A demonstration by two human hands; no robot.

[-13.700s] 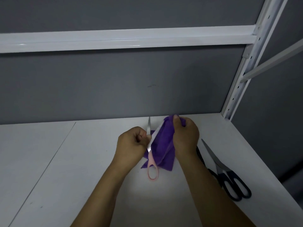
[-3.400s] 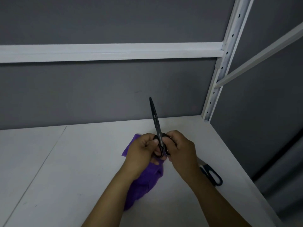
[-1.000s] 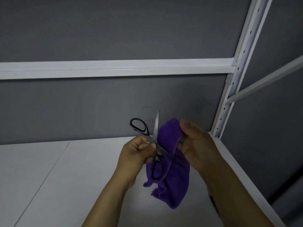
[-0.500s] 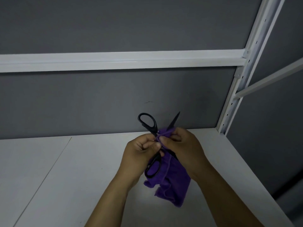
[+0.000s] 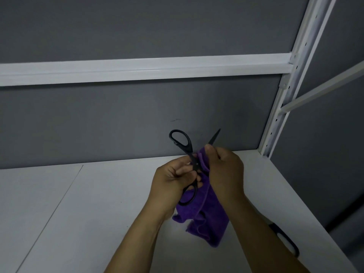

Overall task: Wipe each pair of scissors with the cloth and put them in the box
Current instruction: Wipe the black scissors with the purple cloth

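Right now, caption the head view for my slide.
Left hand holds open black scissors; right hand pinches a purple cloth around one blade above a white shelf.

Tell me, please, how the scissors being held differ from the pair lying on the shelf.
The held black scissors are in the air, gripped by the left hand; the shelf scissors lie on the white shelf. The held pair is spread open, one blade in the purple cloth that the right hand pinches; of the shelf pair only a handle shows, clear of the cloth. Both have dark handles.
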